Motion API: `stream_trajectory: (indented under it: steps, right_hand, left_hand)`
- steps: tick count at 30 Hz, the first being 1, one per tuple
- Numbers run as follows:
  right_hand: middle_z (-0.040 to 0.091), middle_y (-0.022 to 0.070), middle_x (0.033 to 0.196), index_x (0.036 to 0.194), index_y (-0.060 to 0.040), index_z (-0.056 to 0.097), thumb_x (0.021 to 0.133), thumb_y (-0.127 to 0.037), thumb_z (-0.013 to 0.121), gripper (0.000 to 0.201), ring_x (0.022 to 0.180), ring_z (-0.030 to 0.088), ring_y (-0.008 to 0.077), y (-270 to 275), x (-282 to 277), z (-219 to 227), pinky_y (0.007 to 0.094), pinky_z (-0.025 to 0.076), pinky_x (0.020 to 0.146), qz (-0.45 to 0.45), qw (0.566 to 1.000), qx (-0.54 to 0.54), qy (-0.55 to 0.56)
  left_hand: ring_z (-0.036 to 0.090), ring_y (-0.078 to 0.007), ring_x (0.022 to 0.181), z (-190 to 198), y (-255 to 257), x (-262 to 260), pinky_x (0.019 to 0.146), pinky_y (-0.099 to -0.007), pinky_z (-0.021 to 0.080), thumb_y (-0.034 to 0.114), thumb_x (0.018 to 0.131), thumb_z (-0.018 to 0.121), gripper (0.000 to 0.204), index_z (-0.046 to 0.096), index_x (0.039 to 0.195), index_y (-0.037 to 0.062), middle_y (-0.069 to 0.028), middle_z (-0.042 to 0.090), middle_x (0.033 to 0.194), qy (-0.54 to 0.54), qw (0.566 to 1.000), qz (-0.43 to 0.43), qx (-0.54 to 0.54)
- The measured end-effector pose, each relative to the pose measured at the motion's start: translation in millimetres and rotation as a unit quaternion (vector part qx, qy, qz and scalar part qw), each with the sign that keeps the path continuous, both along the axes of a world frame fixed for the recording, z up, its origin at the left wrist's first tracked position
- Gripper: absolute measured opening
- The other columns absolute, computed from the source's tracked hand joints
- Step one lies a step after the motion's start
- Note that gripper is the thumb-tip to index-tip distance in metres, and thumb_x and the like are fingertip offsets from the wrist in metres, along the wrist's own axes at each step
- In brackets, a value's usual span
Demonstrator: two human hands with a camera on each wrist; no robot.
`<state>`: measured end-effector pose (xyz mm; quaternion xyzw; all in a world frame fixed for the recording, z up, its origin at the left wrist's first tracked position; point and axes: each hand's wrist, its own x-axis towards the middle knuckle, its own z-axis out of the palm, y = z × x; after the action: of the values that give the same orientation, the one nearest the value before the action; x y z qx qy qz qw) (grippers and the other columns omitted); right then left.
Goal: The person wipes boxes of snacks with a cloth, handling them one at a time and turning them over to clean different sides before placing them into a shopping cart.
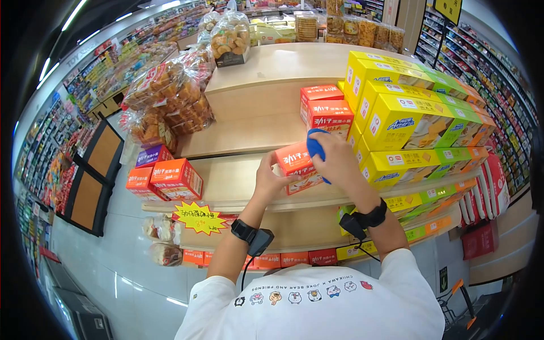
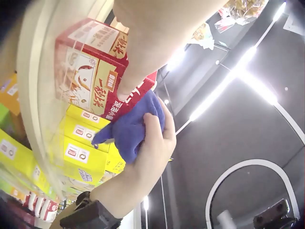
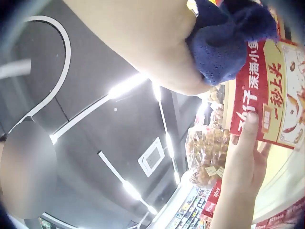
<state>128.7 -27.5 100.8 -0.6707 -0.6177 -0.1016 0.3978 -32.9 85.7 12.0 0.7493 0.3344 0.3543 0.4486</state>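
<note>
My left hand point(image 1: 268, 182) grips a red snack box point(image 1: 293, 160) by its left side, above the front of the middle shelf. In the right wrist view the thumb of that hand lies on the face of the box. My right hand point(image 1: 335, 161) holds a blue cloth point(image 1: 315, 148) against the right end of the box. Bunched folds of the cloth show between its fingers in the left wrist view. Behind the held box, more red boxes point(image 1: 331, 116) stand stacked, next to a tall pile of yellow biscuit boxes point(image 1: 403, 122).
Red boxes point(image 1: 177, 175) and a purple box point(image 1: 154, 155) sit at the shelf's left end, under bagged bread point(image 1: 170, 93). A yellow starburst price sign point(image 1: 199, 219) hangs on the front edge. Jars point(image 1: 366, 33) line the top shelf. More boxes point(image 1: 294, 259) fill the lower shelf.
</note>
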Motion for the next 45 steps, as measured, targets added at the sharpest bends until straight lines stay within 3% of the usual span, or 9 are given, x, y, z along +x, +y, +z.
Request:
stream_trajectory:
  steps: [8, 12, 19, 22, 28, 31, 34, 39, 45]
  right_hand:
    - [0.063, 0.0177, 0.088, 0.100, -0.0075, 0.063, 0.070, -0.013, 0.061, 0.031, 0.088, 0.059, 0.0341, 43, -50, -4, 0.0430, 0.047, 0.079, 0.189, 0.977, -0.094, -0.020]
    - [0.065, 0.0171, 0.087, 0.095, -0.0080, 0.065, 0.069, -0.015, 0.063, 0.027, 0.082, 0.062, 0.0331, 51, -38, -11, 0.0415, 0.049, 0.075, 0.158, 0.986, -0.054, 0.003]
    - [0.065, 0.0161, 0.083, 0.086, -0.0055, 0.062, 0.071, -0.012, 0.062, 0.016, 0.082, 0.062, 0.0335, 45, 1, -13, 0.0419, 0.050, 0.074, -0.058, 0.991, -0.088, -0.079]
    - [0.063, 0.0160, 0.080, 0.086, -0.0065, 0.062, 0.070, -0.011, 0.063, 0.017, 0.082, 0.061, 0.0335, 48, -18, -13, 0.0433, 0.049, 0.072, -0.047, 0.991, -0.105, -0.075]
    - [0.064, 0.0153, 0.083, 0.086, -0.0082, 0.064, 0.067, -0.013, 0.064, 0.020, 0.084, 0.061, 0.0325, 52, -55, -12, 0.0415, 0.048, 0.078, 0.134, 0.988, -0.073, -0.029]
    - [0.065, 0.0157, 0.086, 0.088, -0.0088, 0.065, 0.068, -0.014, 0.064, 0.021, 0.088, 0.061, 0.0325, 46, -38, -13, 0.0404, 0.048, 0.078, 0.115, 0.992, -0.041, 0.015]
    - [0.066, 0.0155, 0.090, 0.089, -0.0093, 0.066, 0.069, -0.015, 0.064, 0.021, 0.091, 0.061, 0.0323, 41, -11, -5, 0.0398, 0.049, 0.078, -0.011, 0.994, -0.103, 0.033]
    - [0.064, 0.0135, 0.084, 0.093, -0.0094, 0.065, 0.069, -0.015, 0.065, 0.024, 0.086, 0.059, 0.0321, 42, -14, -19, 0.0408, 0.049, 0.076, -0.094, 0.984, -0.091, -0.123]
    - [0.064, 0.0140, 0.082, 0.089, -0.0098, 0.065, 0.067, -0.015, 0.063, 0.023, 0.084, 0.060, 0.0311, 52, -57, -14, 0.0410, 0.049, 0.076, 0.155, 0.987, -0.050, 0.002]
  left_hand:
    - [0.058, -0.0248, 0.105, -27, 12, 3, 0.093, -0.0357, 0.044, 0.020, 0.059, 0.084, 0.072, 0.049, 0.118, 0.0028, -0.0133, 0.058, 0.111, -0.093, 0.994, -0.020, 0.052]
    - [0.057, -0.0255, 0.104, -14, 10, 1, 0.091, -0.0356, 0.045, 0.023, 0.057, 0.086, 0.073, 0.049, 0.117, 0.0021, -0.0136, 0.057, 0.109, -0.056, 0.996, -0.018, 0.072]
    - [0.057, -0.0251, 0.103, -15, 5, 4, 0.090, -0.0358, 0.045, 0.029, 0.053, 0.090, 0.080, 0.048, 0.114, -0.0008, -0.0127, 0.056, 0.108, -0.038, 0.998, -0.015, 0.043]
    - [0.055, -0.0220, 0.109, -15, 5, 4, 0.093, -0.0395, 0.046, 0.024, 0.058, 0.087, 0.080, 0.044, 0.121, 0.0026, -0.0106, 0.057, 0.113, -0.040, 0.998, -0.029, 0.025]
    - [0.057, -0.0251, 0.102, -9, 2, 9, 0.089, -0.0356, 0.046, 0.014, 0.063, 0.080, 0.063, 0.048, 0.115, 0.0024, -0.0123, 0.054, 0.108, -0.125, 0.992, -0.012, 0.035]
    - [0.057, -0.0229, 0.099, -18, 4, 6, 0.088, -0.0351, 0.046, 0.020, 0.060, 0.085, 0.070, 0.047, 0.116, 0.0018, -0.0111, 0.054, 0.106, -0.085, 0.994, -0.022, 0.072]
    - [0.057, -0.0222, 0.099, -12, 0, 5, 0.088, -0.0347, 0.046, 0.025, 0.056, 0.089, 0.076, 0.046, 0.114, 0.0005, -0.0108, 0.054, 0.106, -0.061, 0.996, -0.015, 0.060]
    - [0.056, -0.0226, 0.104, -16, 3, 4, 0.091, -0.0371, 0.045, 0.024, 0.056, 0.089, 0.077, 0.045, 0.115, 0.0010, -0.0115, 0.055, 0.111, -0.057, 0.997, -0.021, 0.050]
    - [0.054, -0.0268, 0.112, -25, 10, 5, 0.089, -0.0345, 0.046, 0.015, 0.065, 0.077, 0.063, 0.047, 0.120, 0.0036, -0.0146, 0.055, 0.116, -0.097, 0.993, -0.058, 0.030]
